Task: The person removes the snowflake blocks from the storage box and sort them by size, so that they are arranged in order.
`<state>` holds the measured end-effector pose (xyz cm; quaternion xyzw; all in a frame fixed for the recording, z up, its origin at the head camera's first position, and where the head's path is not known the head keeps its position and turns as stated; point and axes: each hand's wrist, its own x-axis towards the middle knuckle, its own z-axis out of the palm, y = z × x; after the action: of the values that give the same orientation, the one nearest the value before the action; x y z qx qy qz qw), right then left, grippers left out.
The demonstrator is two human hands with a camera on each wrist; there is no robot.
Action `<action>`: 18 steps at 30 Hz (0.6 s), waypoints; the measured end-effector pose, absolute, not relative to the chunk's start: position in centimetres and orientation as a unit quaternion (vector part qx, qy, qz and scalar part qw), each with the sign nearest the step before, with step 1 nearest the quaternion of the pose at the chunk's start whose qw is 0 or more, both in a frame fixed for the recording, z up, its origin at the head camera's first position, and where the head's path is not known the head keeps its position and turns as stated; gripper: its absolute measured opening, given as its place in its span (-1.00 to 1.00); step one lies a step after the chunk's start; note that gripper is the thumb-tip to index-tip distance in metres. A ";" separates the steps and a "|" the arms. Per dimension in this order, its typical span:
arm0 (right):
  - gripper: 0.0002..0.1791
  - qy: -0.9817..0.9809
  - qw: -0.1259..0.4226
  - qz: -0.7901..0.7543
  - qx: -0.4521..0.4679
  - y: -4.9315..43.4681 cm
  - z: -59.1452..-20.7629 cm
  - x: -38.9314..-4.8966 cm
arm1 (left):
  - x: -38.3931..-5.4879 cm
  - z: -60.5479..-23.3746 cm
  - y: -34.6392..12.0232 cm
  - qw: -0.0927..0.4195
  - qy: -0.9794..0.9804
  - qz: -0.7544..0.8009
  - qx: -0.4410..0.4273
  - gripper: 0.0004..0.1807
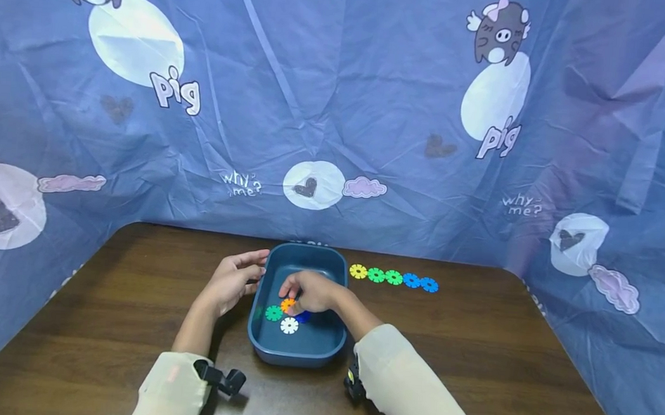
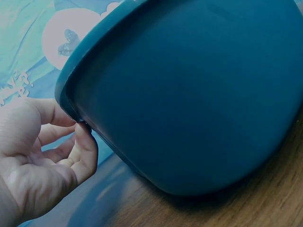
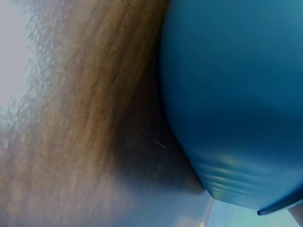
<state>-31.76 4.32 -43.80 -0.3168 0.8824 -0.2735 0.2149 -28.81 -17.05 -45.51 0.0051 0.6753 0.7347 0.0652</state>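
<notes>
A deep blue plastic bin (image 1: 296, 351) stands on the table. My left hand (image 1: 230, 284) holds its left side, the thumb and a finger pinching the rim (image 2: 71, 106) in the left wrist view. Inside the bin, my right hand (image 1: 317, 292) reaches down with bent fingers. Its thumb and fingertips are at an orange notched disc (image 1: 288, 305); whether they pinch it cannot be made out. Close by lie a green disc (image 1: 273, 313), a white disc (image 1: 289, 325) and a dark blue disc (image 1: 303, 317), partly covered by the hand. The right wrist view shows no hand, only the bin's outer wall (image 3: 232, 94).
Right of the bin, a row runs along the table: a yellow disc (image 1: 358, 271), two green discs (image 1: 385, 276) and two blue discs (image 1: 420, 283). A blue printed cloth (image 1: 338, 106) hangs behind the brown wooden table (image 1: 473, 343).
</notes>
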 end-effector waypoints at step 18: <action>-0.87 0.882 0.189 -0.293 -0.316 4.3 -43.3 -31.4 | -28.8 -45.5 -17.0 0.063 0.685 0.726 0.005 -0.42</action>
<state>-31.42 4.33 -43.34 -0.3162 0.8822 -0.2929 0.1894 -28.78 -17.03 -45.54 0.0051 0.6848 0.7260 0.0626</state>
